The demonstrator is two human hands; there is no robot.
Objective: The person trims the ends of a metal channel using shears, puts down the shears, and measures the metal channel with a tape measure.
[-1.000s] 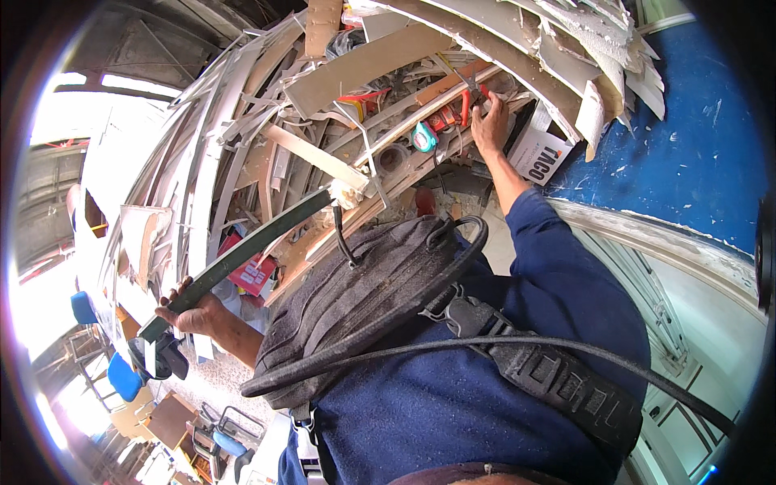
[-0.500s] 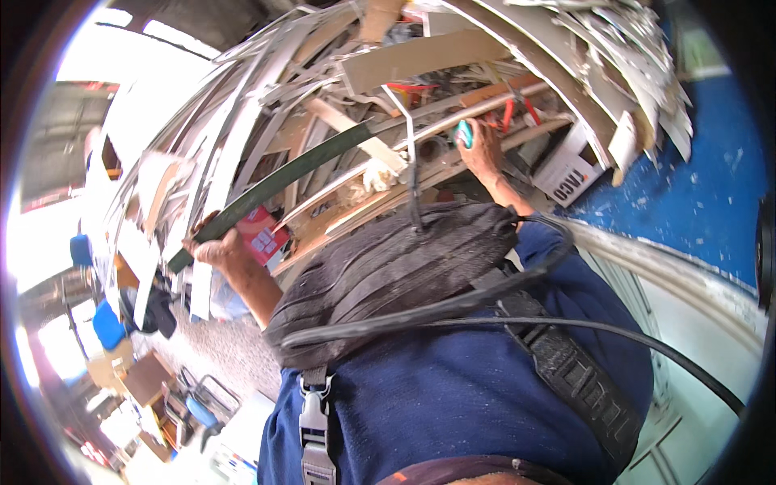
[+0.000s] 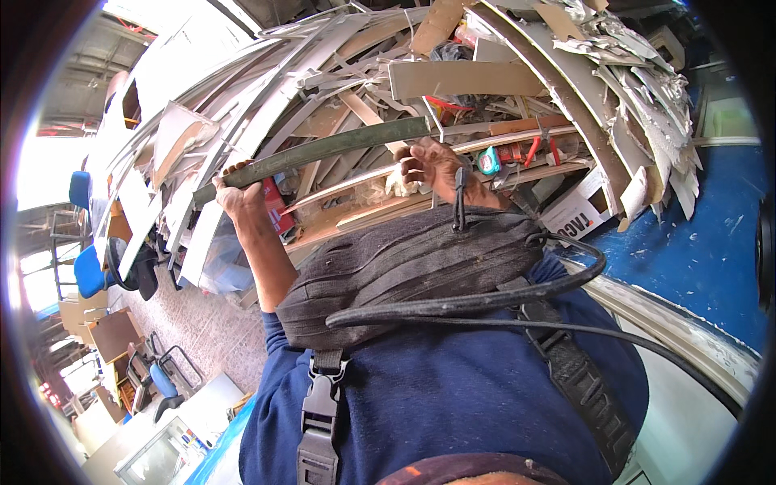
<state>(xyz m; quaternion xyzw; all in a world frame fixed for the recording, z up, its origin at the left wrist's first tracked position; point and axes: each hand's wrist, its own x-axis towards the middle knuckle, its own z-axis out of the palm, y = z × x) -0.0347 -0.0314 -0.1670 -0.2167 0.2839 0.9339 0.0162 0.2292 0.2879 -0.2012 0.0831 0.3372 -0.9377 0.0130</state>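
My left hand (image 3: pixel 241 199) is closed round the left part of a long dark green strip (image 3: pixel 331 149), which slants up to the right in front of me. At the strip's right end, just below it, my right hand (image 3: pixel 440 171) is raised with bent fingers apart and nothing in them. Right of that hand, a teal tape measure (image 3: pixel 488 160) rests among the clutter. Pliers-like red handles (image 3: pixel 533 150) stick up beside it. Under the strip runs a ledge of long wooden pieces (image 3: pixel 356 220).
A big heap of white and brown offcuts (image 3: pixel 323 56) fills the far side. A tan board (image 3: pixel 469 79) lies across it. A white box (image 3: pixel 572 214) stands at the right, before a blue panel (image 3: pixel 671 242). A black bag (image 3: pixel 404 259) hangs on my chest, with a cable.
My right hand has let go of the tape measure and moved left to the strip's right end. The strip, held in my left hand, has shifted right and up and lies more level.
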